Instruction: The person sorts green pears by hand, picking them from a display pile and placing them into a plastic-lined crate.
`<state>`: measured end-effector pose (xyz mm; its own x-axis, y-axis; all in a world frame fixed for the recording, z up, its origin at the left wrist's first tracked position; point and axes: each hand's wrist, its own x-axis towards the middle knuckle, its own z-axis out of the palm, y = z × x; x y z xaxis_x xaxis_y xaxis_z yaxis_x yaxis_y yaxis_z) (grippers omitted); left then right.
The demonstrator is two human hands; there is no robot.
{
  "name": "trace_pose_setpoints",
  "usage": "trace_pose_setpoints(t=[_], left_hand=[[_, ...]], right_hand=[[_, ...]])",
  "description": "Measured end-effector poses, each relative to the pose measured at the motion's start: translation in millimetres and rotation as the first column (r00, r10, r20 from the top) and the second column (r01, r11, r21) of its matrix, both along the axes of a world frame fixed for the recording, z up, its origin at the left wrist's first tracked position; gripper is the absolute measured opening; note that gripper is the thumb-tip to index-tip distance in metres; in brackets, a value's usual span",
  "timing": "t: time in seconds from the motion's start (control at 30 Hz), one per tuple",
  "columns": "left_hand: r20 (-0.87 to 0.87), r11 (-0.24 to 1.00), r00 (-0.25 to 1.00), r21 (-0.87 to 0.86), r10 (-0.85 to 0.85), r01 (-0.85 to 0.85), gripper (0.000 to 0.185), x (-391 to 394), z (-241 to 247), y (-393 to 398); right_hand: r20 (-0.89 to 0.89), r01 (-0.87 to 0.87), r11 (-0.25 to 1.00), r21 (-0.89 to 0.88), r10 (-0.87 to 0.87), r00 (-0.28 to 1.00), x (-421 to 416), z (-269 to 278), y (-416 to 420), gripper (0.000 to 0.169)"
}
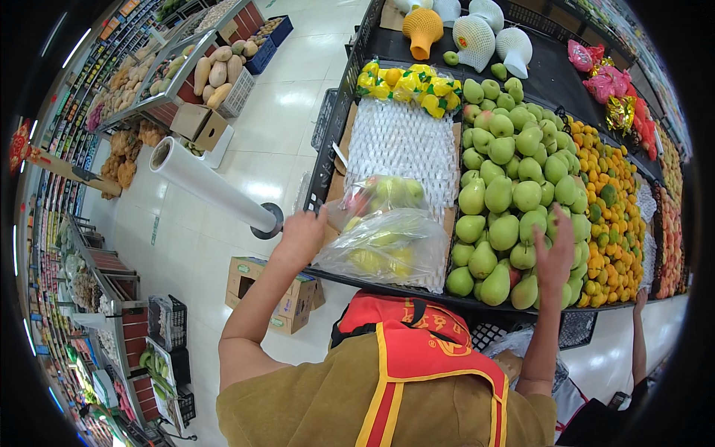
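My left hand (302, 237) is at the left rim of the black fruit display, with curled fingers beside a clear plastic bag (385, 246). Whether it grips the bag's edge or the rim I cannot tell. Yellow-green fruit shows through this bag, and a second clear bag (385, 193) with red and green fruit lies against its far side. Both rest on white foam netting (399, 139). Over the heap of green pears (503, 193), my right hand (554, 251) is slightly blurred, fingers apart, with nothing visible in it. Contact with the pears is unclear.
Yellow-wrapped fruit (410, 86) lies behind the netting. Small orange fruit (609, 223) fills the section right of the pears. A plastic-film roll (215, 187) stands upright on the left. Cardboard boxes (279, 296) sit on the floor. Another person's hand (641, 299) touches the far-right edge.
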<state>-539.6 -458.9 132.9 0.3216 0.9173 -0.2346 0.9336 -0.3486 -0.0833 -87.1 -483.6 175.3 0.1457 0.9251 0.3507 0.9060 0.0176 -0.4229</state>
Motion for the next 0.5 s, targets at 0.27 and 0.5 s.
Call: trace_pose_setpoints(t=[0.27,0.5], left_hand=[[0.425,0.969,0.905,-0.229,0.015,0.091,0.066,13,-35,-1],[0.807,0.812,-0.104,-0.583,0.581,0.013,0.039,21,-4,28]], right_hand=[[-0.486,-0.443,0.81,-0.384,0.23,0.843,-129,-86,17,0.04],[-0.843,-0.448,0.864,-0.23,0.053,0.535,-137,-60,59,0.019]])
